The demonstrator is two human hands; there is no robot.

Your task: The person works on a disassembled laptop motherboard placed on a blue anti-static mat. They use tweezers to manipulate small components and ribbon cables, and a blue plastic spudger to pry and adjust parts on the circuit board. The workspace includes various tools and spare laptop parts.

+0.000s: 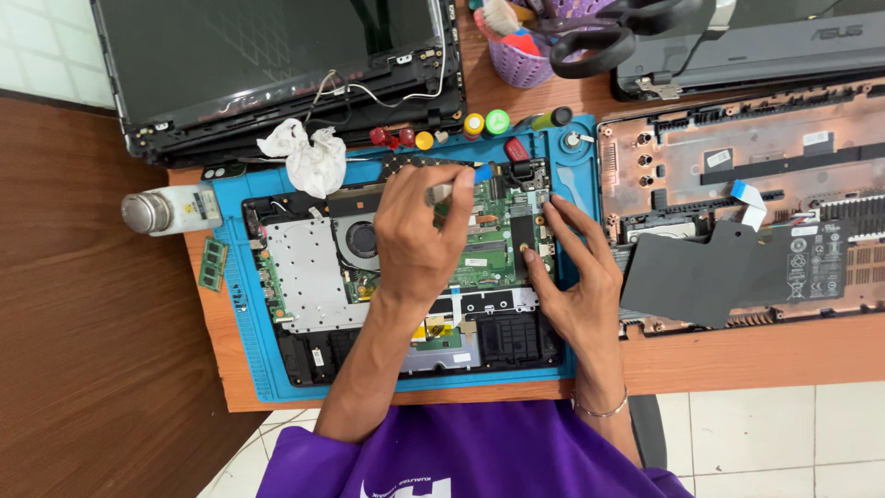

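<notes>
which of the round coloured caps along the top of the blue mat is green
The green cap, the right one of the upright pair; the cap beside it is yellow, the smaller ones red.

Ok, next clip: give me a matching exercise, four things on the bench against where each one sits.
Things:
1. crumpled white cloth
2. white bottle
3. black scissors
4. green memory stick

Places:
A. in the purple basket
B. lying on its side, left of the blue mat
C. at the mat's top left corner
D. on the wood just off the mat's left edge, below the bottle

Pairs: 1-C, 2-B, 3-A, 4-D
</notes>
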